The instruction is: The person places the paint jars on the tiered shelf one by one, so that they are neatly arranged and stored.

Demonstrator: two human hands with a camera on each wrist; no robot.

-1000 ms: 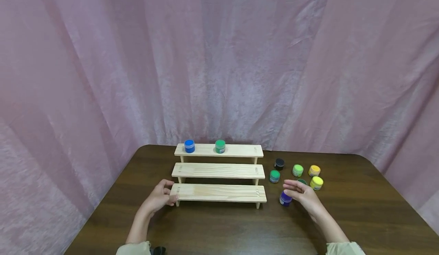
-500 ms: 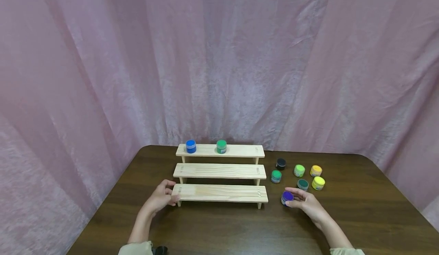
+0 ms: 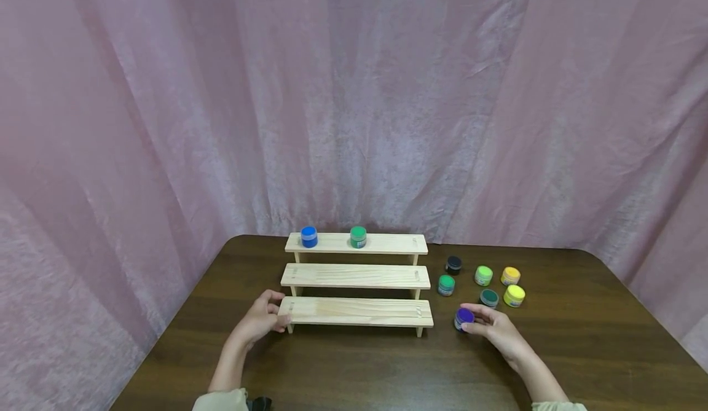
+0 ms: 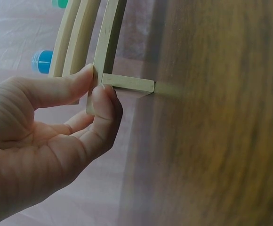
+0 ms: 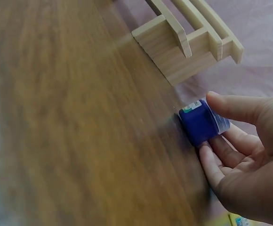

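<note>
A three-step wooden display stand [image 3: 356, 310] stands on the table. At its left end my left hand [image 3: 256, 322] pinches the lowest shelf; in the left wrist view the thumb and fingers meet around the board [image 4: 109, 42] beside its leg. Right of the stand, my right hand [image 3: 502, 334] grips a small purple-blue paint jar [image 3: 463, 318], thumb on one side and fingers on the other. The right wrist view shows this jar [image 5: 198, 123] low at the tabletop, its label facing up. On the top shelf sit a blue jar [image 3: 309, 237] and a green jar [image 3: 358, 237].
Beyond the right hand stand more paint jars: dark green [image 3: 489, 298], green [image 3: 445, 285], black [image 3: 453, 265], light green [image 3: 483, 275], orange-yellow [image 3: 511, 276] and yellow [image 3: 514, 295]. A pink curtain [image 3: 354, 104] hangs behind the brown table [image 3: 354, 368].
My right hand has lowered and its fingers have closed around the purple-blue jar, uncovering the dark green jar behind. The left hand keeps its hold on the shelf.
</note>
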